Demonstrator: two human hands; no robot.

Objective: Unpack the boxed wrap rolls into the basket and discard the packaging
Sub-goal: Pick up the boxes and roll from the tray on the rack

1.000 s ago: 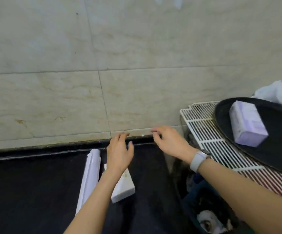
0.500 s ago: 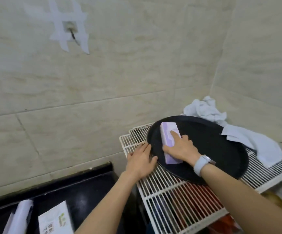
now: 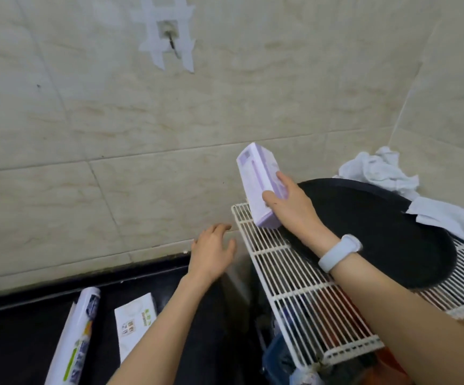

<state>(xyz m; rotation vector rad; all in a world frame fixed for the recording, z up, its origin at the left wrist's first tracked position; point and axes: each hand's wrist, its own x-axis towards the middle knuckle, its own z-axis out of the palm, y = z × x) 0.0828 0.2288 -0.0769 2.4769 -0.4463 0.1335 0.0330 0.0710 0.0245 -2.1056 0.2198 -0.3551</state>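
- My right hand point(image 3: 289, 207) grips a lilac box point(image 3: 258, 187), tilted above the wire rack's point(image 3: 289, 276) far left corner, beside a black tray point(image 3: 378, 232).
- My left hand point(image 3: 212, 252) hovers empty, fingers spread, off the rack's left edge.
- A wrap roll point(image 3: 79, 334) and white box point(image 3: 133, 320) lie on the dark counter point(image 3: 16, 343).

The box point(image 3: 258, 187) is pale lilac with white panels and darker purple stripes. The wire rack point(image 3: 294, 287) is cream-white, the round tray point(image 3: 378, 232) matte black. The crumpled cloth point(image 3: 378, 170) is white. The wristband point(image 3: 339, 252) is white. The desk point(image 3: 16, 343) is black. The roll point(image 3: 78, 337) is white with blue, orange and green print; the flat box point(image 3: 133, 323) is white with green marks. The wall tiles point(image 3: 114, 120) are beige marble, veined tan.
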